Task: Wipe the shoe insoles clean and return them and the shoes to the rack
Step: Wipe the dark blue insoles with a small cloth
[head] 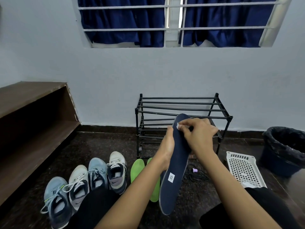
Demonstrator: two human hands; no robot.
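Observation:
A long navy insole [178, 164] with a small white label stands nearly upright in front of me. My left hand [166, 149] grips its left edge around the middle. My right hand [198, 134] pinches a small white wipe [178, 126] against the insole's upper end. Two green insoles [137, 169] lie on the dark floor just behind my left forearm. Several sneakers [97, 176], white and light blue, sit in a row on the floor at the left. The black shoe rack [181, 106] stands bare against the wall behind my hands.
A white perforated basket [244, 171] lies on the floor at the right, with a black-lined bin [283, 149] beyond it. A dark cord with a pink-capped object [195, 170] lies beside the insole. A brown wooden shelf unit [33, 113] fills the left side.

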